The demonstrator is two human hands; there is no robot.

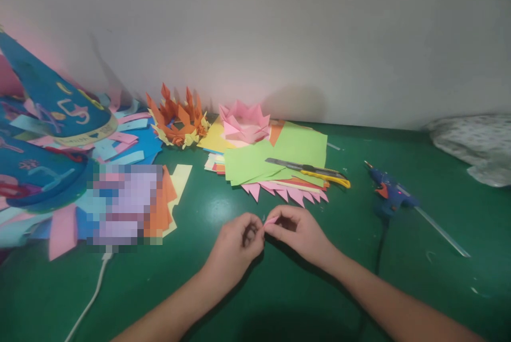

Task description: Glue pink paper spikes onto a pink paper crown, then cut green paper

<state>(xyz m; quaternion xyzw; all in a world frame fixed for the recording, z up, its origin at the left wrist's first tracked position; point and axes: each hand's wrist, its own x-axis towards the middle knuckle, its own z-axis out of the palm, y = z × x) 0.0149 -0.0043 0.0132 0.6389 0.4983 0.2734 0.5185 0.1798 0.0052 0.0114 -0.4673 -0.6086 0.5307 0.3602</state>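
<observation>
A small folded piece of pink paper (271,221) is pinched between the thumb and fingers of my right hand (301,231), above the green table. My left hand (239,238) is closed, its thumb and fingertips pressed on the left end of the same piece. The fingers partly cover the paper. Just beyond my hands, several pink paper points (295,195) stick out from under green paper sheets (255,163). A yellow-handled utility knife (323,172) lies across those sheets. Behind them sits a pink folded-paper crown (245,123).
A blue glue gun (393,193) with a clear glue stick (443,233) lies to the right, its cord running toward me. An orange paper crown (181,121), blue cone hats (75,102) and paper strips crowd the left. A white cable (93,294) leads to a blurred-out object.
</observation>
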